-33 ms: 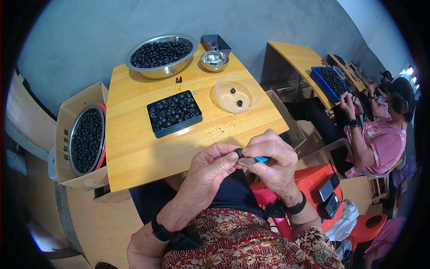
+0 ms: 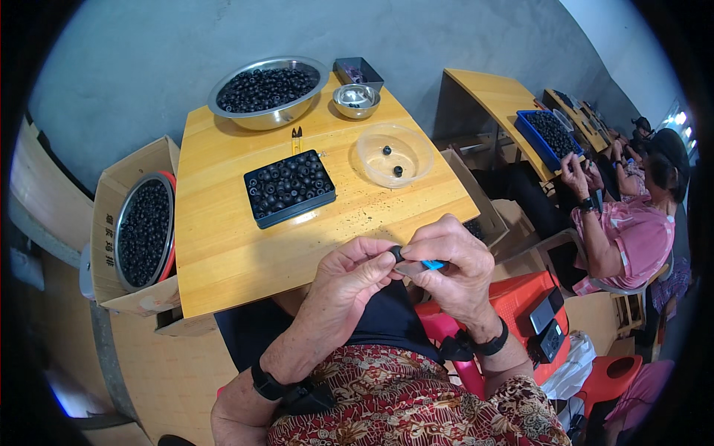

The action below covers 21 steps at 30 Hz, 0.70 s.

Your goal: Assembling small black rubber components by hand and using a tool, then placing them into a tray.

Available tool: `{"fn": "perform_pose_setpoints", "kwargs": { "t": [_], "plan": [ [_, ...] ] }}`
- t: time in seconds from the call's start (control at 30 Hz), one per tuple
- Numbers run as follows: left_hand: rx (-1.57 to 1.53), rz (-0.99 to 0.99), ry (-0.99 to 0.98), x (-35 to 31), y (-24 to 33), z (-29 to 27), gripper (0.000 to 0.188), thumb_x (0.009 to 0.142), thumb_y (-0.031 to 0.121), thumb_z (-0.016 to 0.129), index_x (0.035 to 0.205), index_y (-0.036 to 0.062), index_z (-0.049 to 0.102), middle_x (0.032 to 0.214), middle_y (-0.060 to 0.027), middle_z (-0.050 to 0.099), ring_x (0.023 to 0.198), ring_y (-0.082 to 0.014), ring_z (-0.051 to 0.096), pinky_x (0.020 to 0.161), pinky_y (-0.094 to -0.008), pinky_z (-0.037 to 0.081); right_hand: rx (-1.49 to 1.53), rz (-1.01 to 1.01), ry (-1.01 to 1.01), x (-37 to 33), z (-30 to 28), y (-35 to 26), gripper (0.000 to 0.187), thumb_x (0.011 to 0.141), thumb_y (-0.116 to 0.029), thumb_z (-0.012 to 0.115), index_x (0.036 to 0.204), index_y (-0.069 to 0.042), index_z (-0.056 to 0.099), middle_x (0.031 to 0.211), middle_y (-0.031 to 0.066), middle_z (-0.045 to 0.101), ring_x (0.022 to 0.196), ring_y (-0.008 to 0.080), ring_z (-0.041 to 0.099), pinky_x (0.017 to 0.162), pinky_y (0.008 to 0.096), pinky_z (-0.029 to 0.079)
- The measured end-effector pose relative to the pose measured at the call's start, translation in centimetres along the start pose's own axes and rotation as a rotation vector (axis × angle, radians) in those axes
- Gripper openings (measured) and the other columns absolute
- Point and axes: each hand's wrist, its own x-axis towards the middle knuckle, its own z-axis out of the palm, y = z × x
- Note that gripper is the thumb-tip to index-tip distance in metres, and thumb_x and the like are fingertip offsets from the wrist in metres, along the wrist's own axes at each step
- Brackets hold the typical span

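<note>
Above my lap, just off the table's near edge, both hands meet at a small round black piece [image 2: 396,253]. My left hand [image 2: 355,271] pinches it between thumb and fingers. My right hand [image 2: 454,260] is closed round a small knife [image 2: 433,264] with a blue handle, its short flat blade against or right beside the piece; exact contact is hidden by fingers. Beyond them on the table stands a dark rectangular tray [image 2: 297,216] full of similar black pieces, some showing holes. A clear round plastic tub [image 2: 374,178] to its right holds two more.
Behind the tray lie yellow-handled snips [image 2: 297,141]. A large steel bowl [image 2: 279,119] of black pieces, a small steel bowl [image 2: 356,111] and a dark box [image 2: 370,80] stand at the back. Left is a carton [image 2: 119,293] with another full basin. A co-worker [image 2: 625,238] sits right.
The knife's blade has turned very slightly in my right hand. Otherwise my hands and the black piece stay where they were.
</note>
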Motion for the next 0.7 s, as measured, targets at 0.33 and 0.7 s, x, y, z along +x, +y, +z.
{"fn": "perform_pose_setpoints", "kwargs": {
  "t": [0.33, 0.7],
  "plan": [
    [0.0, -0.021, -0.012, 0.4, 0.4, 0.3, 0.017, 0.093, 0.015, 0.061, 0.105, 0.0036, 0.065, 0.099, -0.0061, 0.066, 0.092, -0.0147, 0.062, 0.087, -0.0304, 0.049, 0.008, 0.082, -0.009, 0.6, 0.4, -0.2, 0.031, 0.068, -0.002, 0.08, 0.097, -0.006, 0.07, 0.089, 0.0035, 0.062, 0.07, 0.0121, 0.052, 0.063, 0.025, 0.045],
    [0.037, -0.081, 0.059, 0.2, 0.6, 0.4, 0.024, 0.096, 0.028, 0.059, 0.104, 0.0049, 0.064, 0.096, -0.0025, 0.065, 0.089, -0.0097, 0.06, 0.084, -0.0255, 0.046, 0.261, 0.203, -0.092, 0.2, -0.5, 2.0, 0.033, 0.07, -0.005, 0.082, 0.101, -0.005, 0.071, 0.094, 0.0012, 0.061, 0.071, 0.0058, 0.047, 0.062, 0.02, 0.04]
  ]
}}
